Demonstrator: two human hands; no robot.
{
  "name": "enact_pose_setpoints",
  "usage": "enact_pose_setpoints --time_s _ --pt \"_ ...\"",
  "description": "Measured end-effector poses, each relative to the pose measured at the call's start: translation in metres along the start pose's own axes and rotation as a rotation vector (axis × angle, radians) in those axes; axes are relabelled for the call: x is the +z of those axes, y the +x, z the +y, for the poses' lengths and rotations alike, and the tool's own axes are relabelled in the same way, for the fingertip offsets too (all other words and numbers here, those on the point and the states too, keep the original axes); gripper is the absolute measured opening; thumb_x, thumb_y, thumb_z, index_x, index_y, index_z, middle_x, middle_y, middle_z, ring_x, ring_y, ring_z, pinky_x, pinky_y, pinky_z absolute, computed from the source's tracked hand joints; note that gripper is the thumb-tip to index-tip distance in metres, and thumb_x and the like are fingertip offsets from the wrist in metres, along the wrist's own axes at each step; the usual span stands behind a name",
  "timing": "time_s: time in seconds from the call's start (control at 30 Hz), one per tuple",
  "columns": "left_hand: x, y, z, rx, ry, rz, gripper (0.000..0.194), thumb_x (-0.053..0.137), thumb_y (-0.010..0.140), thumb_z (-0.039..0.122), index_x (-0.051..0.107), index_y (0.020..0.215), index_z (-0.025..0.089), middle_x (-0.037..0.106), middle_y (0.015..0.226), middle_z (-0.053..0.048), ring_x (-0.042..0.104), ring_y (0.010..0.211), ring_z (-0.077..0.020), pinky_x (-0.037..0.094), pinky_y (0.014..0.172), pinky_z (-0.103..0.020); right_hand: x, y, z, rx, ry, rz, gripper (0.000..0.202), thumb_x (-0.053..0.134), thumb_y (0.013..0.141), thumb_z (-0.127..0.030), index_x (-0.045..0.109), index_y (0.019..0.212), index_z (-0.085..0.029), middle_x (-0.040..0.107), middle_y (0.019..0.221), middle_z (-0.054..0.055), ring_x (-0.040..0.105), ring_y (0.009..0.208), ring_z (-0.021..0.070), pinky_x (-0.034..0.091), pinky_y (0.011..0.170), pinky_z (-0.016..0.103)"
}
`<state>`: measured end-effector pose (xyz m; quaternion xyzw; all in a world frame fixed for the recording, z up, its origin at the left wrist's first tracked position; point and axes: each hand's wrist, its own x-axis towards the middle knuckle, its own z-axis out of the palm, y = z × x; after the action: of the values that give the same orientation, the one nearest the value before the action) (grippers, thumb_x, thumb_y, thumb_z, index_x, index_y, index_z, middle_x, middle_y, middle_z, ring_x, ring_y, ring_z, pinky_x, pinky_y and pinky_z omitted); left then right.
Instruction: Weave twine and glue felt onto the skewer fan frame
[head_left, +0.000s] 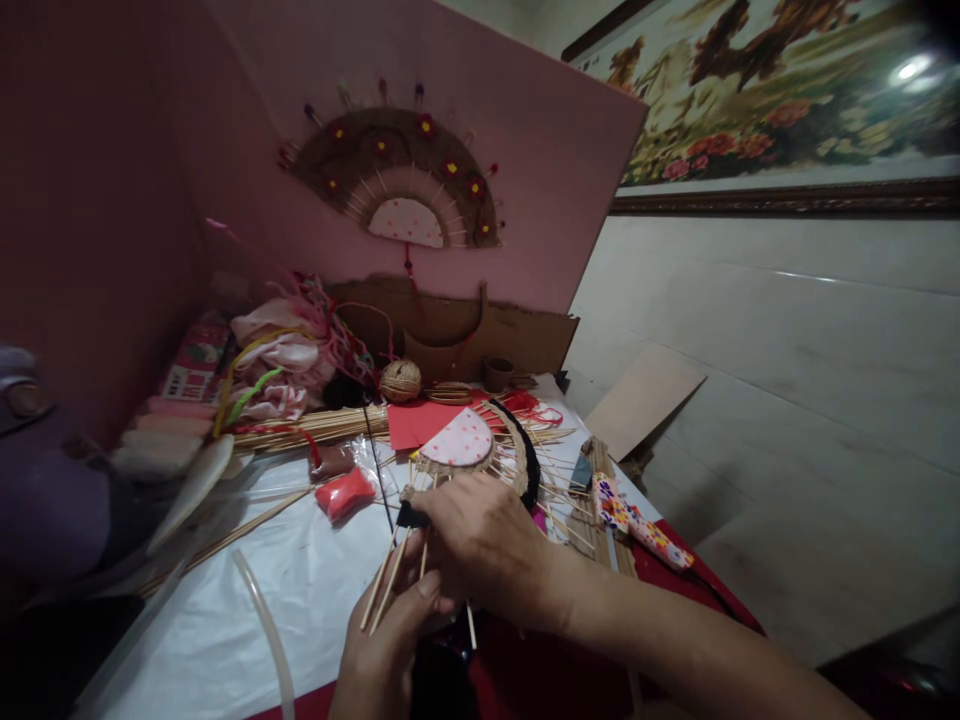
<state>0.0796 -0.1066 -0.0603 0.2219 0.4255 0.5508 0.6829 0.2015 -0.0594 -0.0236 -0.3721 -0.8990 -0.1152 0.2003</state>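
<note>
While left hand [390, 630] curls round sticks [387, 592], right hand [487, 525] pinching black strip [410, 515]

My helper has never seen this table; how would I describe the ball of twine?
Find the big pink board and the brown cardboard at its foot. Between that cardboard and the red paper sits the ball of twine. It alone there is a tan, round, wound ball.

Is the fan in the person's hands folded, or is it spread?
Spread: the fan shows thin sticks that point outward around its dotted half-circle, and a black strip curves along the picture's right side of it.
</note>
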Motion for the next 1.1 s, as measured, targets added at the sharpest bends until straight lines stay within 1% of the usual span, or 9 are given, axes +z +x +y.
enact_pose_setpoints --time_s 0.17,0.33,0.4,0.47,0.57,0.7,0.83,0.93,1.1 --pt "-0.005 0.009 -0.005 0.081 0.088 0.111 0.041 0.072 0.060 0.045 0.064 0.090 0.018 0.061 0.061 0.000 0.052 0.048 -0.0155 0.042 0.047 -0.028 -0.004 -0.002 0.010 0.054 0.180 0.019 0.026 0.046 0.075 -0.010 0.048 0.101 -0.015 0.060 0.087 0.007 0.054 0.081 0.0189 0.040 0.071 0.030" --pt "-0.006 -0.004 0.006 0.341 0.195 0.265 0.044 0.071 0.061 0.045 0.061 0.100 0.027 0.060 0.090 0.000 0.054 0.078 -0.0175 0.042 0.062 -0.024 -0.016 -0.005 0.014 0.109 0.283 -0.022 0.030 0.046 0.074 -0.008 0.046 0.103 -0.015 0.060 0.083 0.005 0.054 0.077 0.0163 0.042 0.071 0.028" --pt "-0.005 -0.007 0.017 0.534 0.331 0.238 0.037 0.074 0.061 0.037 0.063 0.095 0.028 0.059 0.100 0.000 0.052 0.090 -0.0189 0.040 0.072 -0.023 -0.018 -0.006 0.014 0.122 0.309 -0.030 0.030 0.046 0.073 -0.008 0.046 0.103 -0.015 0.060 0.081 0.004 0.054 0.074 0.0156 0.042 0.070 0.028" --pt "-0.005 -0.003 0.029 0.746 0.529 0.124 0.021 0.071 0.066 0.029 0.066 0.085 0.026 0.061 0.099 -0.002 0.052 0.094 -0.0206 0.037 0.078 -0.025 -0.020 -0.007 0.014 0.137 0.330 -0.039 0.031 0.046 0.074 -0.009 0.046 0.104 -0.016 0.060 0.082 0.004 0.054 0.073 0.0152 0.042 0.070 0.028" --pt "-0.005 0.012 0.044 0.877 0.813 -0.047 0.007 0.065 0.071 0.023 0.068 0.076 0.025 0.064 0.083 -0.002 0.055 0.082 -0.0205 0.038 0.071 -0.027 -0.020 -0.008 0.015 0.153 0.349 -0.059 0.031 0.047 0.073 -0.008 0.045 0.103 -0.016 0.060 0.083 0.004 0.055 0.075 0.0156 0.042 0.071 0.028" --pt "-0.002 0.028 0.054 0.844 1.072 -0.211 0.011 0.059 0.074 0.021 0.069 0.071 0.026 0.060 0.070 -0.002 0.053 0.066 -0.0186 0.036 0.060 -0.027 -0.017 -0.007 0.014 0.147 0.345 -0.062 0.030 0.048 0.073 -0.008 0.045 0.102 -0.016 0.060 0.083 0.004 0.054 0.077 0.0161 0.041 0.070 0.028" --pt "0.004 0.032 0.059 0.816 1.242 -0.240 0.015 0.060 0.070 0.017 0.071 0.069 0.028 0.059 0.074 -0.003 0.053 0.065 -0.0184 0.034 0.057 -0.027 -0.012 -0.007 0.014 0.126 0.312 -0.038 0.030 0.047 0.072 -0.008 0.047 0.102 -0.014 0.059 0.083 0.004 0.054 0.076 0.0164 0.041 0.070 0.028" --pt "0.003 0.040 0.057 0.807 1.222 -0.256 0.016 0.061 0.067 0.015 0.071 0.067 0.027 0.061 0.075 -0.003 0.054 0.063 -0.0176 0.037 0.059 -0.027 -0.009 -0.006 0.013 0.113 0.294 -0.031 0.031 0.047 0.071 -0.008 0.047 0.101 -0.014 0.059 0.084 0.005 0.054 0.076 0.0171 0.042 0.070 0.028" --pt "-0.004 0.059 0.048 0.841 1.331 -0.328 0.019 0.054 0.071 0.012 0.069 0.072 0.024 0.059 0.104 -0.007 0.059 0.075 -0.0180 0.043 0.066 -0.030 -0.007 -0.006 0.013 0.118 0.312 -0.025 0.031 0.046 0.072 -0.007 0.046 0.102 -0.015 0.059 0.087 0.006 0.054 0.081 0.0178 0.042 0.073 0.028"
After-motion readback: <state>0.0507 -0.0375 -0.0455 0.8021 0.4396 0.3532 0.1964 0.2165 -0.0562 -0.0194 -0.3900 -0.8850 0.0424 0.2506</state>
